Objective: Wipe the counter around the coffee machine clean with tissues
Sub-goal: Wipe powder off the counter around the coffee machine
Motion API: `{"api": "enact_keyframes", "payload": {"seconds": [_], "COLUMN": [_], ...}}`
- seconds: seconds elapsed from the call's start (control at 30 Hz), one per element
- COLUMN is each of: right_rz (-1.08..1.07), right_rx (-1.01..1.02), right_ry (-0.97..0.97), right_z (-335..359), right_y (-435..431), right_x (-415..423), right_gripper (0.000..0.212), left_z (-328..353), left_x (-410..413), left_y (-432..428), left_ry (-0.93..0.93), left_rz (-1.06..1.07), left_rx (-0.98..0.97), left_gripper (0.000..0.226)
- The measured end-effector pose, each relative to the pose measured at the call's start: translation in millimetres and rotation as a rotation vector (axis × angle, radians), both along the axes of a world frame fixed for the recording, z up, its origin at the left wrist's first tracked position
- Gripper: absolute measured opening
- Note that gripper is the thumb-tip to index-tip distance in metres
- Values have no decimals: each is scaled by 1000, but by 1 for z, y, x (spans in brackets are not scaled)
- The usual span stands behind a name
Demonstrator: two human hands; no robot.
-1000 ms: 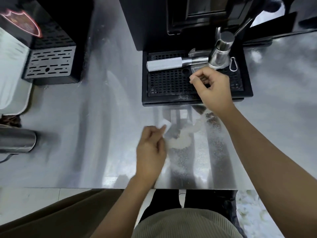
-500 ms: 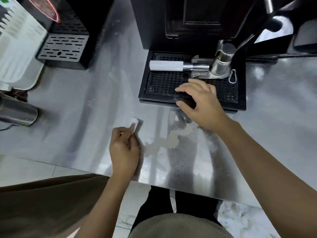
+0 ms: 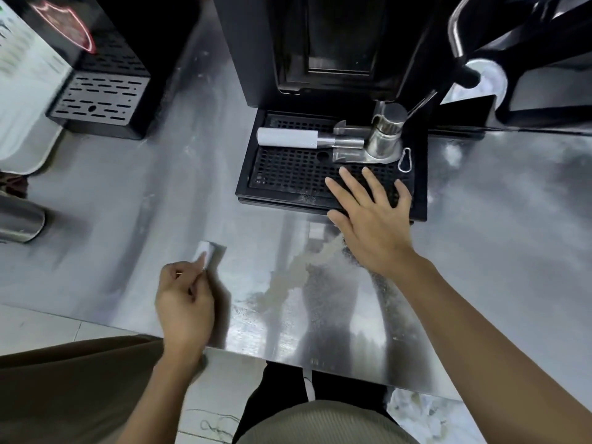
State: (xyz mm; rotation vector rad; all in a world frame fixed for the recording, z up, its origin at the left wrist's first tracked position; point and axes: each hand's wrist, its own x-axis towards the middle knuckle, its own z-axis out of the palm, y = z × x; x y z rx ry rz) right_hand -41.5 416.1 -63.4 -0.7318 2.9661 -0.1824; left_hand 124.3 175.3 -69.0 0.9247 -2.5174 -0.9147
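The black coffee machine [image 3: 323, 43] stands at the back of the steel counter [image 3: 153, 193], with its black drip tray [image 3: 285, 174] in front. A pale spill streak [image 3: 298, 270] with dark grounds lies on the counter just before the tray. My left hand [image 3: 184, 299] pinches a small folded white tissue [image 3: 206, 249] near the front edge, left of the spill. My right hand [image 3: 371, 216] lies flat with fingers spread, over the tray's front right part and its edge.
A portafilter with a white handle [image 3: 288, 137] and a steel milk jug [image 3: 386, 133] sit on the drip tray, with a carabiner [image 3: 405, 160] beside them. A second black machine [image 3: 102, 104] stands back left. A steel cup [image 3: 20, 221] lies at the left edge.
My left hand has slid the tissue leftwards, away from the spill. My right hand came down from the portafilter and spread flat on the tray's front.
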Motion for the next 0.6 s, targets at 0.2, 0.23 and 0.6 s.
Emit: {"api": "enact_keyframes", "payload": {"seconds": [0.2, 0.23, 0.6], "right_rz": [-6, -6, -43], "right_rx": [-25, -26, -77], "right_ry": [7, 6, -21], "right_z": [-1, 0, 1], "right_y": [1, 1, 6], "right_x": [-1, -1, 8], "right_gripper": [51, 50, 58], "left_z": [2, 3, 9], "left_x": [-5, -6, 9], "left_y": [80, 85, 22], "left_ry": [84, 76, -20], "left_rz": [-236, -272, -68], "left_rx": [61, 95, 3], "left_gripper": [37, 35, 28]}}
